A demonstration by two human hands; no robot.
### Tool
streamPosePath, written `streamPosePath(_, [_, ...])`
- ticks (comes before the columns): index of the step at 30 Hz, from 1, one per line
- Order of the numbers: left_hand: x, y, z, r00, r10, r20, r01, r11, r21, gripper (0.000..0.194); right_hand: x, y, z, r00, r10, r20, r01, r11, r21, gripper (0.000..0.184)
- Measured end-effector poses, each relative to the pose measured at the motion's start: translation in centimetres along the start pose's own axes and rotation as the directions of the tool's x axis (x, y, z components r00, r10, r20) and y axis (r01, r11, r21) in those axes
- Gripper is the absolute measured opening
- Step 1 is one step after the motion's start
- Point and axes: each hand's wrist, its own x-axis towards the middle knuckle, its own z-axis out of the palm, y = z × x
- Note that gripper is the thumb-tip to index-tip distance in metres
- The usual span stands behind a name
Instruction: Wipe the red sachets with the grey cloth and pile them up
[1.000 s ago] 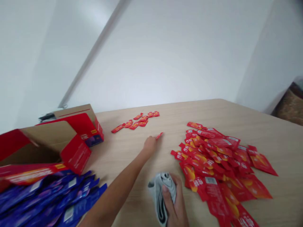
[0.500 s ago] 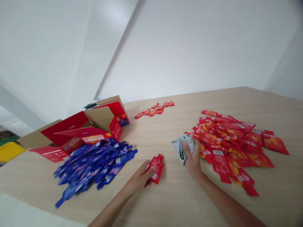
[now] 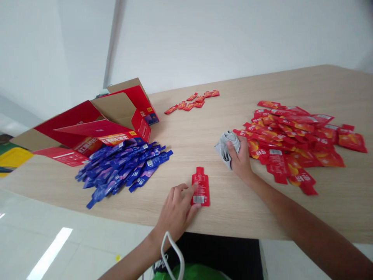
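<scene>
My left hand (image 3: 177, 208) rests near the table's front edge with its fingers spread, fingertips touching a single red pouch (image 3: 200, 189) that lies flat on the wood. My right hand (image 3: 240, 159) is closed round a crumpled grey cloth (image 3: 225, 144), which sits against the left edge of a big heap of red pouches (image 3: 294, 140). A pile of blue pouches (image 3: 122, 169) lies to the left of my left hand.
An opened red cardboard box (image 3: 99, 120) lies on its side behind the blue pile. Several small red sachets (image 3: 192, 100) sit in a row at the back of the wooden table (image 3: 335, 202). A yellow object (image 3: 11, 158) shows at the far left.
My left hand carried one red pouch from the far middle of the table to the near edge and laid it flat. The right hand kept hold of the cloth. The camera tilted down.
</scene>
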Motion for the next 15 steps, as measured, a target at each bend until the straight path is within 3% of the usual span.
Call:
streamPosePath(2, [-1.2,-0.1,0.1,0.991,0.132,-0.012,-0.131,0.990,0.052,0.051,0.0,0.0,0.0,0.999,-0.037,0.040,0.038,0.999,-0.026,0.036])
streamPosePath(6, [-2.6,-0.4,1.1,0.919,0.394,0.024,-0.393,0.906,0.157,0.048,-0.1,-0.3,0.1,0.979,-0.137,0.153,0.148,0.987,-0.064,0.031])
streamPosePath(12, [-2.7,-0.6,2.5,0.901,0.433,-0.004,-0.430,0.896,0.116,0.051,-0.4,-2.4,-0.3,0.887,-0.295,0.356,0.303,0.952,0.035,0.028])
streamPosePath(15, [-2.8,-0.5,2.9,0.903,0.422,-0.075,-0.416,0.905,0.091,0.050,-1.6,-5.0,-0.7,0.761,-0.382,0.524,0.364,0.920,0.144,0.029])
